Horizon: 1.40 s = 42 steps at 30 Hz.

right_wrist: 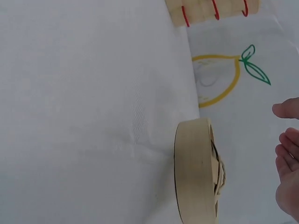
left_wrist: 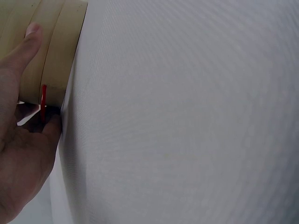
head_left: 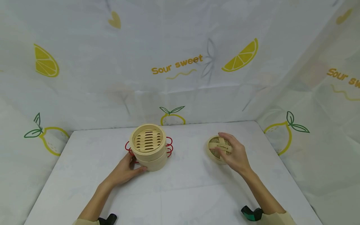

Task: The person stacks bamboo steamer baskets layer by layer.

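Observation:
A stack of small bamboo steamer baskets (head_left: 150, 147) with red loop handles stands on the table, left of the middle; the top one shows a slatted base and no lid. My left hand (head_left: 127, 172) grips the stack low on its left side. In the left wrist view the thumb (left_wrist: 29, 46) lies along the wall of the baskets (left_wrist: 60, 51), and the other fingers are partly hidden behind. The woven bamboo lid (head_left: 216, 151) lies on the table to the right. Above it hovers my right hand (head_left: 236, 154), fingers spread; the right wrist view shows a gap between hand (right_wrist: 289, 154) and lid (right_wrist: 194, 172).
A white cloth covers the table (head_left: 180, 197). White sheeting (head_left: 135, 103) printed with lemons and lettering rises behind the table and at both sides.

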{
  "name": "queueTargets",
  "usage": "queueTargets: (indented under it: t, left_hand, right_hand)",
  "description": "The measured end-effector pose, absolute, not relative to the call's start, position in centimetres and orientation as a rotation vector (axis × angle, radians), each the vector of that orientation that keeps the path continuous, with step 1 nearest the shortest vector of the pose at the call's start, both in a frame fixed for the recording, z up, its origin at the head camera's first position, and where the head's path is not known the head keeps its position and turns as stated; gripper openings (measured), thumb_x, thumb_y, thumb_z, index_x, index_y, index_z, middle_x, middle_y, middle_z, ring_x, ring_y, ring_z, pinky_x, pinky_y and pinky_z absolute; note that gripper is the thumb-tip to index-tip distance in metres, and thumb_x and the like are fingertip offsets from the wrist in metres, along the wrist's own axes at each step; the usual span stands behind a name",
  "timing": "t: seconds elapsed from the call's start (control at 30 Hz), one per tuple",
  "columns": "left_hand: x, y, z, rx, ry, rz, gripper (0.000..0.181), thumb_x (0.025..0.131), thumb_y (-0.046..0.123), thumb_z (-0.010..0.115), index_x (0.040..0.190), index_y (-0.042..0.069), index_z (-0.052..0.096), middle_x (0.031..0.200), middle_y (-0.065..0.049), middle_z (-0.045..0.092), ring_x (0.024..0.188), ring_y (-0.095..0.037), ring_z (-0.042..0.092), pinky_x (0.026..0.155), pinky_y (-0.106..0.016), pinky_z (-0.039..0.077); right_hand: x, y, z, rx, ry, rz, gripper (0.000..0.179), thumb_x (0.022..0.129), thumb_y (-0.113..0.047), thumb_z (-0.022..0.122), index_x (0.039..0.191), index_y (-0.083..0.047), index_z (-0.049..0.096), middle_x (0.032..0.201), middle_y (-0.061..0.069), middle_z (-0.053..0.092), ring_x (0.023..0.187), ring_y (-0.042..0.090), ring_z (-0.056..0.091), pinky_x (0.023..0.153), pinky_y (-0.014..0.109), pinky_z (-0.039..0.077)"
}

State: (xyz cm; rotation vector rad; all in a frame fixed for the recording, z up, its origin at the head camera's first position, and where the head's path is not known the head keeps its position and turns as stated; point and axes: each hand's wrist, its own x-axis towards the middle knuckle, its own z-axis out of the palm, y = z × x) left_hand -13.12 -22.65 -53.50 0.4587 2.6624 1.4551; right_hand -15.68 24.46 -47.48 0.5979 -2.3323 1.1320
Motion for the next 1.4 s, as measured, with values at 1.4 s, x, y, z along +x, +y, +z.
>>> queueTargets:
  t: [1.4]
  left_hand:
    - [-13.1,-22.6,-53.6,0.458,2.687,1.428,0.085,0.093,0.037,0.089,0.159,0.011,0.041,0.146,-0.006,0.062,0.130,-0.015,0.062,0.117,-0.053,0.053]
  right_hand:
    - [-18.5,28.1,-51.1,0.442,-2.591,1.184,0.012,0.093,0.003,0.081,0.105,0.002,0.078,0.116,0.024,0.080,0.117,0.042,0.073,0.101,-0.004,0.040]
